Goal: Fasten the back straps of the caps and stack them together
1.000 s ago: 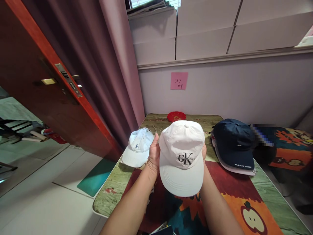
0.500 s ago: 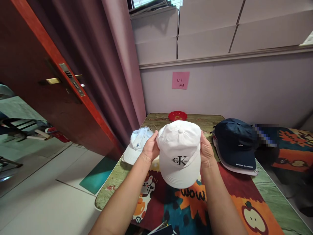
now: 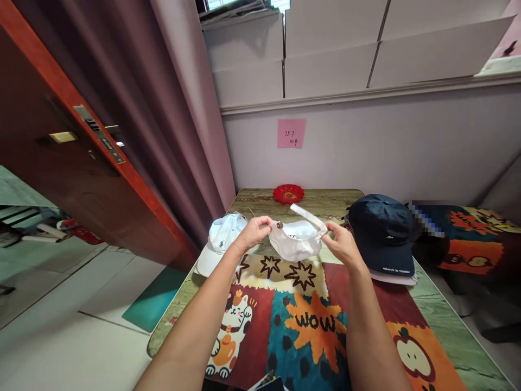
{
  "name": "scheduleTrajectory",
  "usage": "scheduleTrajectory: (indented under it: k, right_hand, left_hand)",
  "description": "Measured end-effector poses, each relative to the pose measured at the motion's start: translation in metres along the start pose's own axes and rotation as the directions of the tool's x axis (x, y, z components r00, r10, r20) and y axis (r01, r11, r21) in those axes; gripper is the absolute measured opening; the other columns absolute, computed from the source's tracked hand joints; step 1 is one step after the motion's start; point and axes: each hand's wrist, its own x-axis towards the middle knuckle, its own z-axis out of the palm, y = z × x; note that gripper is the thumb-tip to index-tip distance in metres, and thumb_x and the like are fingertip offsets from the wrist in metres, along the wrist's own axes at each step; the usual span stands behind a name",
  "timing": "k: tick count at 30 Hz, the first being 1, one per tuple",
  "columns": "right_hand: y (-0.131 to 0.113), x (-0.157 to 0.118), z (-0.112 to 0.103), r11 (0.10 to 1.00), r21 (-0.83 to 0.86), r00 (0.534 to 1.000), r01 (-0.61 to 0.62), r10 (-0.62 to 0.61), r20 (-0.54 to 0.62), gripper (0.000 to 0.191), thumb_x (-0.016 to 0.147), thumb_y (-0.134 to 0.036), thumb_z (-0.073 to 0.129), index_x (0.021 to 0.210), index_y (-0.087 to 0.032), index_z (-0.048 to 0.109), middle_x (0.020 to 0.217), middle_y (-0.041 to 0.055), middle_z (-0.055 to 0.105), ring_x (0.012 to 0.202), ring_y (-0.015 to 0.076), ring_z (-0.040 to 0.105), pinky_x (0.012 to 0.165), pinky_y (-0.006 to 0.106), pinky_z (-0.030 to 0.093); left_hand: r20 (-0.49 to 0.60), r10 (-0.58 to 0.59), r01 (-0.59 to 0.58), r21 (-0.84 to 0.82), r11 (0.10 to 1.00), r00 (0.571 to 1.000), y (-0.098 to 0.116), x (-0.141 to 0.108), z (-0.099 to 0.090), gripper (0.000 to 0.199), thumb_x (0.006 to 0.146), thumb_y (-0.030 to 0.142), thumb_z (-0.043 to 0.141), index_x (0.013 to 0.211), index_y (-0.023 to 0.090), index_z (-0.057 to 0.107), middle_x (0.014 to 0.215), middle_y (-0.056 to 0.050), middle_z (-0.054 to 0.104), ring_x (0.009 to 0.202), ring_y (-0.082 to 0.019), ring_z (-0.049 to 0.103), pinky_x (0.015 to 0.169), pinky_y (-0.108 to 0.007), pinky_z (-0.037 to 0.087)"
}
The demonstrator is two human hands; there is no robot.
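A white baseball cap hangs above the table between my hands, its back opening facing me and its logo out of sight. My left hand pinches the cap's left back edge beside a small buckle. Pinched at the right back edge is the root of the loose strap, held by my right hand; the strap sticks up unfastened to the upper left. Left of my left hand sits a pale blue and white cap. On the right, a navy cap rests over a lighter brim.
A red scalloped dish stands at the table's back. Beneath my arms spreads a colourful patterned cloth on the wooden table. A pink note is on the wall. The door stands at the left.
The white cap has turned from its front facing me to its back opening facing me. Both hands have shifted from its sides to the back edges, where the strap now hangs loose.
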Motion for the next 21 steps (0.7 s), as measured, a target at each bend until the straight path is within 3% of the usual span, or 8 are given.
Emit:
scheduleTrajectory:
  k: [2,6,8,13,16,18,21]
  right_hand:
    - [0.004,-0.002,-0.004,0.984,-0.176,0.993,-0.003,0.023,0.112,0.018,0.073,-0.027,0.055,0.083,-0.02,0.069,0.071,-0.001,0.064,0.062,0.0147,0.05,0.064,0.027,0.04]
    - [-0.004,-0.005,-0.012,0.981,-0.181,0.967,0.076,-0.029,0.252,0.037,0.076,-0.027,0.054,0.107,-0.019,0.073,0.102,0.0067,0.074,0.08,0.0198,0.062,0.074,0.029,0.045]
    - [-0.015,-0.007,-0.014,0.975,-0.209,0.957,0.08,-0.017,0.289,0.042,0.079,-0.029,0.054,0.115,-0.021,0.073,0.108,0.0078,0.075,0.087,0.0224,0.065,0.08,0.031,0.047]
    - [-0.045,-0.014,-0.01,0.92,-0.383,0.941,0.083,0.055,0.335,0.039,0.086,-0.047,0.059,0.115,-0.026,0.075,0.098,0.0055,0.078,0.083,0.0245,0.068,0.078,0.033,0.046]
    - [-0.051,-0.014,-0.001,0.864,-0.486,0.953,0.13,0.026,0.302,0.045,0.082,-0.062,0.066,0.106,-0.025,0.076,0.086,0.0065,0.077,0.086,0.0271,0.07,0.089,0.04,0.043]
    - [-0.051,-0.014,0.006,0.831,-0.525,0.957,0.183,-0.029,0.287,0.042,0.08,-0.061,0.071,0.102,-0.026,0.077,0.081,0.0054,0.077,0.086,0.0266,0.07,0.101,0.046,0.037]
    - [-0.051,-0.013,0.016,0.806,-0.544,0.95,0.232,-0.068,0.305,0.033,0.079,-0.054,0.075,0.099,-0.028,0.076,0.082,0.0039,0.078,0.086,0.0254,0.07,0.106,0.049,0.031]
  left_hand:
    - [0.023,-0.033,0.031,0.096,0.995,0.999,-0.014,-0.006,0.006,0.012,0.07,0.022,0.057,0.073,0.017,0.068,0.076,-0.001,0.066,0.076,-0.018,0.058,0.076,-0.03,0.047]
    - [-0.007,0.018,-0.016,0.172,0.985,1.0,-0.021,-0.014,0.015,0.019,0.074,0.02,0.055,0.084,0.019,0.072,0.088,-0.003,0.073,0.087,-0.022,0.064,0.086,-0.034,0.049]
    - [-0.03,0.058,-0.05,0.228,0.972,0.998,-0.017,-0.018,0.019,0.018,0.077,0.02,0.057,0.087,0.021,0.073,0.094,-0.004,0.074,0.093,-0.023,0.065,0.091,-0.036,0.049]
    - [-0.1,0.169,-0.116,0.397,0.91,0.981,-0.005,-0.031,0.03,0.015,0.082,0.017,0.058,0.088,0.022,0.07,0.098,-0.004,0.073,0.098,-0.024,0.065,0.095,-0.038,0.047]
    - [-0.223,0.255,-0.131,0.457,0.88,0.941,-0.002,-0.041,0.037,0.014,0.084,0.015,0.057,0.091,0.021,0.067,0.099,-0.005,0.07,0.098,-0.022,0.063,0.092,-0.035,0.046]
    - [-0.276,0.254,-0.101,0.468,0.878,0.927,0.002,-0.045,0.042,0.01,0.086,0.018,0.057,0.089,0.021,0.066,0.096,-0.005,0.068,0.089,-0.02,0.062,0.085,-0.032,0.047]
    - [-0.265,0.162,-0.011,0.491,0.871,0.951,0.009,-0.046,0.055,0.004,0.085,0.02,0.061,0.084,0.021,0.065,0.088,-0.003,0.066,0.075,-0.017,0.059,0.074,-0.03,0.045]
